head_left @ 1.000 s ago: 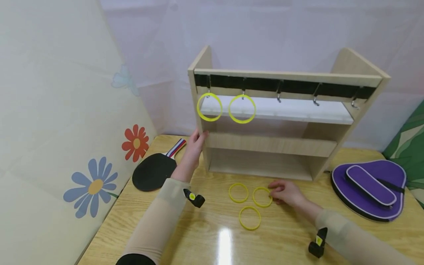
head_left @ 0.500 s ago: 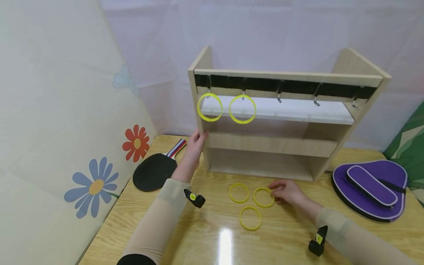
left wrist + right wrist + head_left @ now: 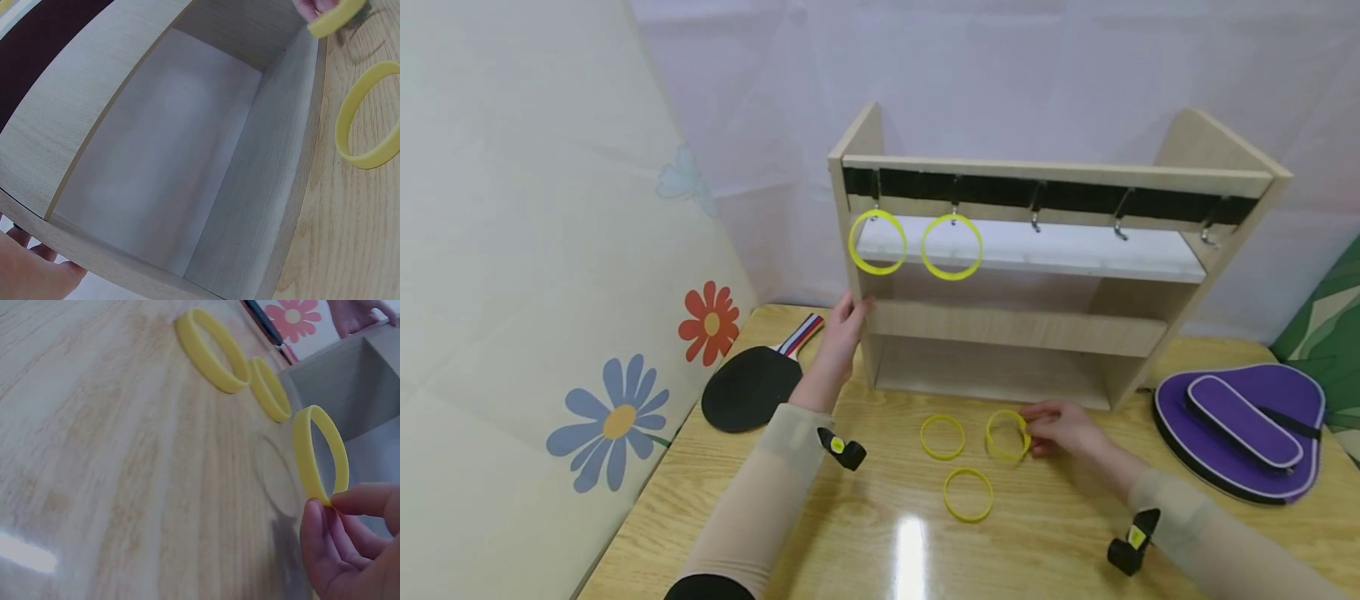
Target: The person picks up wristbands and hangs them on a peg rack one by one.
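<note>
Pale backdrop, perhaps cloth, behind wooden table

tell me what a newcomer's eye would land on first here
Likely the two yellow rings hanging from the leftmost hooks of the wooden rack. Next, perhaps the purple case on the table at right, then the single ring pinched in the right grip.

Wood-grain bench: round black paddle by left edge, pale wooden rack by back edge, two yellow rings, purple white-trimmed case by right edge.
</note>
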Demonstrator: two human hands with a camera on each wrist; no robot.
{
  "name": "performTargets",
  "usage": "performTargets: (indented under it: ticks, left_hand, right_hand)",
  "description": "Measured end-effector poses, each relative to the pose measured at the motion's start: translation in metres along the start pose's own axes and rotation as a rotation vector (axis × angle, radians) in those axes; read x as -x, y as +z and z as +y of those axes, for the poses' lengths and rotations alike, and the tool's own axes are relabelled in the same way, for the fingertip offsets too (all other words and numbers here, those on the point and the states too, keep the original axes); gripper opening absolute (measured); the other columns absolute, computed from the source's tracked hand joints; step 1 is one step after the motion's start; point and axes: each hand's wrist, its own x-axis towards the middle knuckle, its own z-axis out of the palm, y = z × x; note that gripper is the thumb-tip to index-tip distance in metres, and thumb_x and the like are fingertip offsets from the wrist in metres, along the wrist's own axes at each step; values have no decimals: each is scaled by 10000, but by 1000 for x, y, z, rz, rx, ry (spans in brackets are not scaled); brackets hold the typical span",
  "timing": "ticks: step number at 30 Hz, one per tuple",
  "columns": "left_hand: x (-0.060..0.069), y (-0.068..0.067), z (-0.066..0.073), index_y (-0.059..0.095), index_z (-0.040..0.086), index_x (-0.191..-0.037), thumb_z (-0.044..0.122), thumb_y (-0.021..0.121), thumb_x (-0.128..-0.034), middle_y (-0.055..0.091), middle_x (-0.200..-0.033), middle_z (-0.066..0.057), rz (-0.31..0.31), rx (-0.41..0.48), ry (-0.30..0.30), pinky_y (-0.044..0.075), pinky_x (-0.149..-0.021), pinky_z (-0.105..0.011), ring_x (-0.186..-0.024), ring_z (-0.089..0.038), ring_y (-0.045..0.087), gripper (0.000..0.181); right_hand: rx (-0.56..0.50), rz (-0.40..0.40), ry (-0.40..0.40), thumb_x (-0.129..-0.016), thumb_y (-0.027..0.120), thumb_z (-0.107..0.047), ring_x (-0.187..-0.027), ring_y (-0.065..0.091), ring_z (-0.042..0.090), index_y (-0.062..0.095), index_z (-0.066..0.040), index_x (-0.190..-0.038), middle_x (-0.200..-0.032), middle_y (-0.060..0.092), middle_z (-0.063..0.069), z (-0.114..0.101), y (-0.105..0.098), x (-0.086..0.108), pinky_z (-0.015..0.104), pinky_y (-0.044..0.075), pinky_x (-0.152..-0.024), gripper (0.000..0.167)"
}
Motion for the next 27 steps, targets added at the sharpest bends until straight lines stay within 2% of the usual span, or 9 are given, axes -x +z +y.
performTargets:
  ticks: [12,19,27]
  left_hand:
    - [-1,0,-1,391,204,-1520,259,477,-1011,471,-1443,-152,1,-1,2,325,-1126,-538,-1278,-272,436,519]
    - [-2,0,-1,362,185,-1534,267,474,-1003,471,-1449,-151,2,-13,0,313,-1135,-545,-1291,-277,433,549]
    - [-2,0,-1,363,194,-1534,279,477,-1000,466,-1459,-143,5,-13,-11,304,-1144,-547,-1311,-279,423,553]
  right_hand:
    - [-45,5,-27,-910,586,52,-669,659,71,473,200,-1314,-806,672,-3,-10,-15,9,234,580,-659,445]
    - [-103,-27,-54,-920,571,61,-693,678,75,402,249,-1333,-864,682,6,-18,-18,17,231,582,-683,485]
    - [-161,-67,-88,-922,551,70,-706,692,76,358,283,-1329,-857,713,6,-31,-20,27,228,583,-704,498]
